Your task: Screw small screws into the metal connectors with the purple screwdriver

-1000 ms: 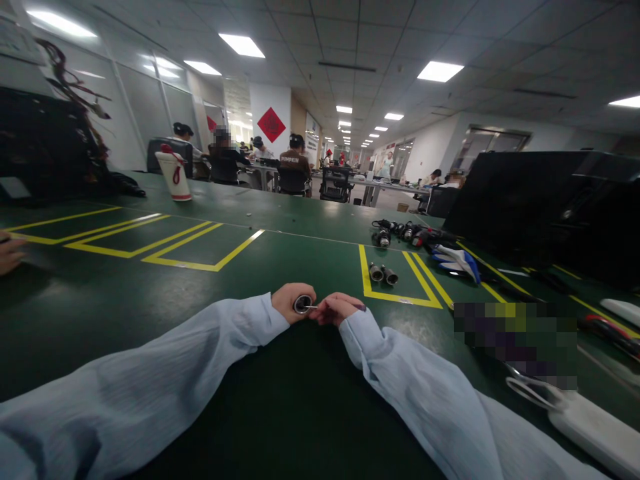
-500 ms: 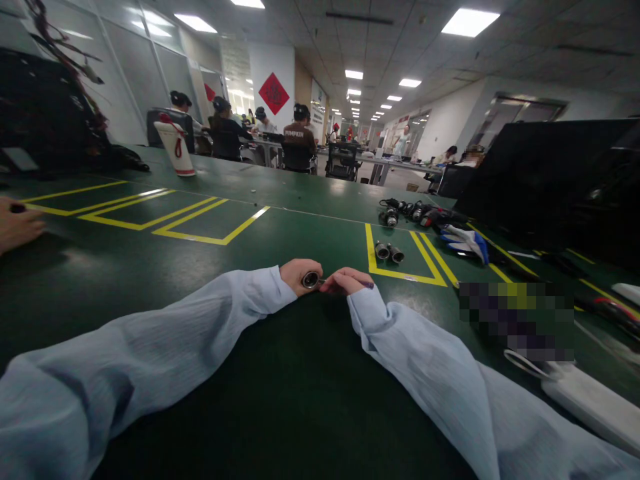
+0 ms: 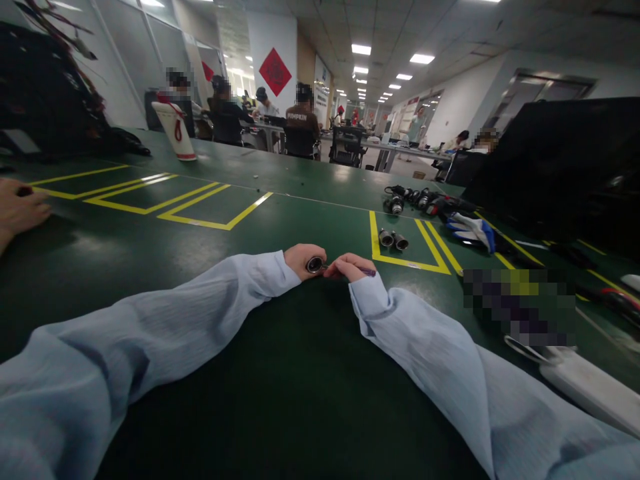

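The round metal part (image 3: 315, 265) is in the left hand (image 3: 299, 259), held snugly over the counter (image 3: 225, 413), and the right hand (image 3: 349, 267) pinches a thin purple tool (image 3: 369, 272) that pokes out more than a second ago, so the fiddling seems unfinished.

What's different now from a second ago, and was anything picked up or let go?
The view has tipped down, so the table sits higher in the picture; less of the thin tool's shaft shows across the opening of the metal tube.

No grip visibly changed: left hand on the tube, right hand on the tool. The two metal parts and glove stayed put.
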`<state>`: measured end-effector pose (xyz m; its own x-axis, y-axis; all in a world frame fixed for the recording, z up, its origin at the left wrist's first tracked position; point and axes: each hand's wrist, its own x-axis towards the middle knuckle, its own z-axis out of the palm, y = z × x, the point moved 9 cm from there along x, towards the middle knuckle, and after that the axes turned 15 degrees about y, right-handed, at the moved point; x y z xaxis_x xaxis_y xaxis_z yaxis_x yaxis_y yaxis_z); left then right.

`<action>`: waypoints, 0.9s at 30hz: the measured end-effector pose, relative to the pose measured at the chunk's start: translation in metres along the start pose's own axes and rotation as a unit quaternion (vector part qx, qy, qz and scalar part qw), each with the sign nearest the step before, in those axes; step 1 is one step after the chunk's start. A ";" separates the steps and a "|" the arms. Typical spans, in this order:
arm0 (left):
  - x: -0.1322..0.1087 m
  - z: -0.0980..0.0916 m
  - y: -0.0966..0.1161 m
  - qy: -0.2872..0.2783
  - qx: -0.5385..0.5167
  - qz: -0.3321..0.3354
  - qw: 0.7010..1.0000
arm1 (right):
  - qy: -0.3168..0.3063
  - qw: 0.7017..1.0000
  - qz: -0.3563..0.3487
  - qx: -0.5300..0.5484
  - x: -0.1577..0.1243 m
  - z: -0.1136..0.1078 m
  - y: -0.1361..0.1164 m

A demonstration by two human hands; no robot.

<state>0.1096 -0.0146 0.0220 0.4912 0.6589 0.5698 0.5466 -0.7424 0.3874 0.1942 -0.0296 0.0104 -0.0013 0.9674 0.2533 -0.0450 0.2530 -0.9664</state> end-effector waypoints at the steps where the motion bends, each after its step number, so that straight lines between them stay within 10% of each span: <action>1: 0.000 0.000 0.000 0.001 -0.006 0.001 1.000 | -0.007 1.000 0.020 0.015 0.000 0.001 0.004; 9: 0.000 0.001 0.001 0.016 -0.062 0.011 0.998 | -0.058 0.982 0.130 0.120 0.006 0.008 0.027; 17: 0.000 -0.002 0.002 0.031 -0.027 0.025 0.999 | -0.008 1.000 -0.014 0.016 -0.001 -0.001 -0.003; 27: 0.000 -0.005 0.009 0.038 -0.080 0.040 0.995 | -0.086 0.977 0.108 0.165 0.002 0.010 0.018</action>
<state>0.1112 -0.0214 0.0290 0.4735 0.5899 0.6540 0.3890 -0.8063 0.4456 0.1836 -0.0237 -0.0061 -0.2133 0.9741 0.0753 -0.3442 -0.0027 -0.9389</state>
